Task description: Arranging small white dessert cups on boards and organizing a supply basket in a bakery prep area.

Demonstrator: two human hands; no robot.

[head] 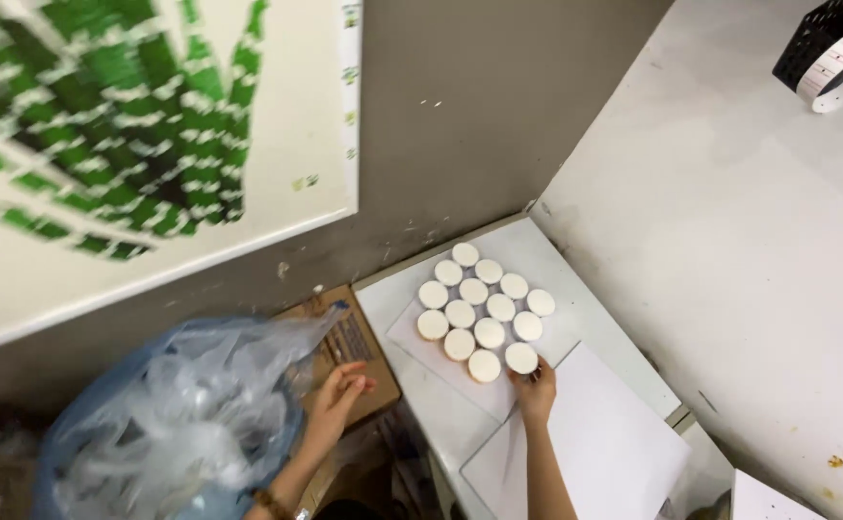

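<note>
Low white shelf (575,289) carries round white lidded jars (484,308) on a sheet. Right hand (537,385), fingers apparently together, touches the nearest jar; nudge it squarely into line. Left hand (337,393), fingers loosely apart, rests on the plastic bag (190,414).

A small white tabletop (561,265) sits in the corner against the grey wall. Directly on it lie two white sheets: one sheet (421,342) carries thirteen round white-lidded jars (484,308) packed in close rows, and a second, bare sheet (604,438) lies just beside it.
</note>
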